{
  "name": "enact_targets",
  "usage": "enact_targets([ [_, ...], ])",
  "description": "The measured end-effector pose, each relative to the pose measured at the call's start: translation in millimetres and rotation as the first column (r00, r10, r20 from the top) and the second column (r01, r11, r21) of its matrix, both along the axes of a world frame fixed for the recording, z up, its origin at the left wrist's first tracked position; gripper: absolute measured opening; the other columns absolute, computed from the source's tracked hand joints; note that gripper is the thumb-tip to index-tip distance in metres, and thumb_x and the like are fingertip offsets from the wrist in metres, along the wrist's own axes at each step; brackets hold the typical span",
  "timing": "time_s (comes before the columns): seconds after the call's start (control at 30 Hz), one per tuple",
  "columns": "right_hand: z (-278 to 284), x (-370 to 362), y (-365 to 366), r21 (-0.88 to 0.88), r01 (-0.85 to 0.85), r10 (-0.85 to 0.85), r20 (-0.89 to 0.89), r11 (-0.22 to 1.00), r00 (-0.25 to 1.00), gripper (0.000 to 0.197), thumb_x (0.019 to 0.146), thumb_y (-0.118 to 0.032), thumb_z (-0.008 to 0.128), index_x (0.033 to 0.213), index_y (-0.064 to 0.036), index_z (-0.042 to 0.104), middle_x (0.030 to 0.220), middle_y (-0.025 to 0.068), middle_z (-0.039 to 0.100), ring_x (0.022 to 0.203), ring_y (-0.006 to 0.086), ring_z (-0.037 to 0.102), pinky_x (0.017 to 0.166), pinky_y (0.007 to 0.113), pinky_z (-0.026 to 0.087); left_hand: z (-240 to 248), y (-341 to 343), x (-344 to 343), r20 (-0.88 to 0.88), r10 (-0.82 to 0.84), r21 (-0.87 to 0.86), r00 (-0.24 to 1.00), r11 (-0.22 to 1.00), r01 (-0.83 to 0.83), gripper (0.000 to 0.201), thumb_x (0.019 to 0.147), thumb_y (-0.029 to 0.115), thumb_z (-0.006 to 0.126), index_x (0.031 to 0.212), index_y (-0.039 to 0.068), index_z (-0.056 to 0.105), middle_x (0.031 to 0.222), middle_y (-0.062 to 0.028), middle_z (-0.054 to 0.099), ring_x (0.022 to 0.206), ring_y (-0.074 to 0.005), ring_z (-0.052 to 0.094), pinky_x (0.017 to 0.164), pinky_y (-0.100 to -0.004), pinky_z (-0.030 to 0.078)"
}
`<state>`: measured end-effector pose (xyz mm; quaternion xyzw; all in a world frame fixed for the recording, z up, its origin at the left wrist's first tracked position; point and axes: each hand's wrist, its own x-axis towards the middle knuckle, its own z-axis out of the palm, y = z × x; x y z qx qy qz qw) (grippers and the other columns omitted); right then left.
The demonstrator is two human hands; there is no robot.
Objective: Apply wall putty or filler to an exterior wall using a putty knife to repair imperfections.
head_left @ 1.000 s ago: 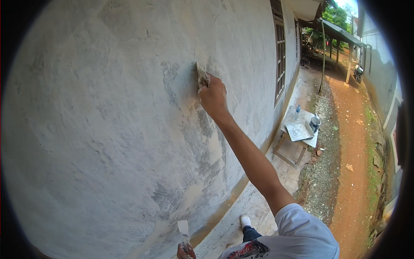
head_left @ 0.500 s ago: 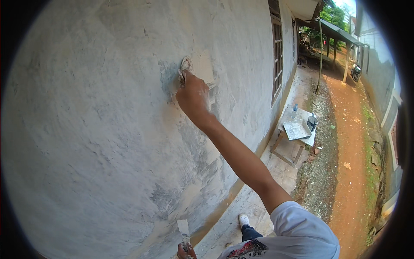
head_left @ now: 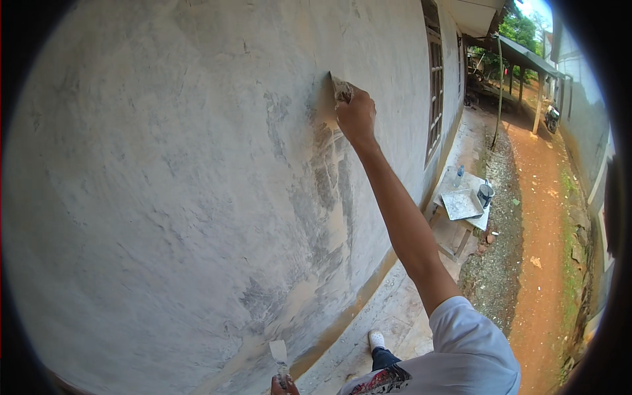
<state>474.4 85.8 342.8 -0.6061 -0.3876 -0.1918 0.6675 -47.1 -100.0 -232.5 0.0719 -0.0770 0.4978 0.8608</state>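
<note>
My right hand [head_left: 357, 117], arm stretched up and out, is closed round a putty-smeared putty knife [head_left: 340, 88]. The blade's edge meets the grey plastered wall [head_left: 164, 184], above a streaky patch of beige and dark grey. Low down by my body, my left hand [head_left: 284, 386] is partly cut off by the lower edge. It grips a second putty knife [head_left: 278, 351], whose pale blade points upward, apart from the hand's fingers.
A small wooden table [head_left: 454, 245] stands along the wall to the right, bearing a whitish tray [head_left: 462, 204], a dark pail [head_left: 485, 194] and a plastic bottle [head_left: 459, 174]. Beyond it run gravel [head_left: 494, 276] and a reddish dirt path [head_left: 536, 250]. A barred window [head_left: 435, 92] breaks the wall.
My right hand has moved right and slightly upward along the wall with its putty knife, and the wrist has turned. The left hand stays low, still holding its knife. The view has shifted slightly.
</note>
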Motion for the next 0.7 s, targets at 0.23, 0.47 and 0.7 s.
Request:
enact_targets([
  [0.23, -66, -74, -39, -0.06, -0.369, 0.374, 0.155, 0.927, 0.914, 0.041, 0.072, 0.005, 0.051, 0.112, 0.0093, 0.059, 0.087, 0.0294, 0.064, 0.079, 0.0248, 0.067, 0.072, 0.032, 0.049, 88, -4, 48, -0.779, 0.019, -0.322, 0.627, 0.845, -0.426, 0.046, 0.094, 0.016, 0.055, 0.136, 0.005, 0.04, 0.133, -0.0163, 0.049, 0.122, -0.032, 0.046, 0.098, -0.0384, 0.044],
  [0.47, -119, -25, -35, 0.227, -0.463, 0.484, -0.044, 0.857, 0.874, 0.035, 0.072, 0.007, 0.046, 0.104, 0.0059, 0.062, 0.081, 0.0239, 0.066, 0.08, 0.04, 0.064, 0.074, 0.041, 0.048, 86, -2, 49, -0.806, 0.062, -0.241, 0.589, 0.874, -0.422, 0.048, 0.095, 0.021, 0.052, 0.138, 0.006, 0.038, 0.122, -0.0151, 0.054, 0.12, -0.0318, 0.047, 0.104, -0.0431, 0.037],
  [0.7, -126, -125, -23, -0.21, -0.171, 0.156, -0.089, 0.962, 0.984, 0.037, 0.073, 0.003, 0.051, 0.109, 0.0054, 0.059, 0.092, 0.0307, 0.061, 0.088, 0.0472, 0.057, 0.08, 0.048, 0.046, 34, -12, 9, -0.671, 0.174, -0.133, 0.721, 0.928, -0.349, 0.047, 0.096, 0.019, 0.049, 0.139, 0.006, 0.036, 0.14, -0.0174, 0.042, 0.128, -0.0305, 0.042, 0.108, -0.0402, 0.034],
])
